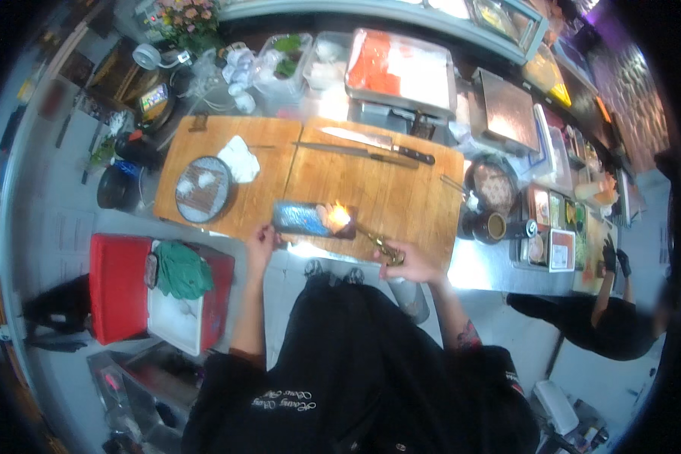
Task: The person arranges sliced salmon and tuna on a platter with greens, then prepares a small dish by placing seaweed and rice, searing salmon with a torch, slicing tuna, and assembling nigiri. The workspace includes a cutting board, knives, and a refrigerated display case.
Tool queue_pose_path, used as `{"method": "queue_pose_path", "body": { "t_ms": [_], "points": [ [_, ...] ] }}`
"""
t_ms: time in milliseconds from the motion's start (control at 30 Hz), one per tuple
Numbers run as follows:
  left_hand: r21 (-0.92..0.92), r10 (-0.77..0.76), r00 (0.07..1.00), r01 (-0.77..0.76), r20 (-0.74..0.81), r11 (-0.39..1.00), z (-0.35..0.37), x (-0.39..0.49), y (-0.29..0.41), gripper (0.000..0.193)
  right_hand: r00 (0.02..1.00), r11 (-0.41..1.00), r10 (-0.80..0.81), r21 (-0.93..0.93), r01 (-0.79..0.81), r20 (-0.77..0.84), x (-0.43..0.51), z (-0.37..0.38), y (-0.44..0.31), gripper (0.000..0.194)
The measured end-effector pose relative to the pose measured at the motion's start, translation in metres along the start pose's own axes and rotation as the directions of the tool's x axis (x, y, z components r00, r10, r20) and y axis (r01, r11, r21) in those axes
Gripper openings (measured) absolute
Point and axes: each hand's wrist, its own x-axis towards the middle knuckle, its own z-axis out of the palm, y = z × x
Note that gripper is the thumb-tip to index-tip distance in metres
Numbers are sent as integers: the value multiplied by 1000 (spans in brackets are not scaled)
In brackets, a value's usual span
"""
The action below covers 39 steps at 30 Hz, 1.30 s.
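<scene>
A culinary blowtorch [390,254] is gripped in my right hand [413,262], its brass-coloured head aimed left and its gas canister [411,302] hanging below. The bright flame [339,214] meets pieces of food [323,217], perhaps fish, at the right end of a rectangular blue plate [298,218]. Glare hides part of the food. My left hand [264,241] is beside the plate's near left corner with fingers curled; whether it holds anything is unclear. The plate lies along the near edge of a wooden cutting board [374,184].
Two knives [374,150] lie farther back. On the left board [267,193] are a round plate [203,190] and a white cloth [238,159]. Behind stands a tray of orange fish [377,68]. An opened red cooler [119,289] sits lower left. A gloved co-worker [618,323] is at right.
</scene>
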Motion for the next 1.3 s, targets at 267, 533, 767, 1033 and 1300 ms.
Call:
{"method": "queue_pose_path", "body": {
  "t_ms": [267, 533, 767, 1033, 1300],
  "points": [
    [76, 9, 995, -17, 103, 997, 4, 53, 31, 26, 989, 993, -3, 117, -15, 145, 2, -21, 15, 44],
    [-153, -98, 995, 101, 30, 983, -44, -2, 18, 31, 966, 987, 51, 136, -88, 253, -1, -30, 16, 45],
    [70, -390, 915, 398, -105, 915, -112, -146, -105, 29, 971, 982, -14, 186, -31, 237, 7, -38, 20, 42],
    [315, -809, 474, 754, 348, 577, -108, -297, -271, 35, 967, 974, -8, 221, -51, 255, 33, -46, 8, 44],
    [240, -671, 719, 629, 182, 739, -73, -276, -223, 28, 953, 983, -11, 178, -45, 303, 52, -51, -1, 39]
  ]
}}
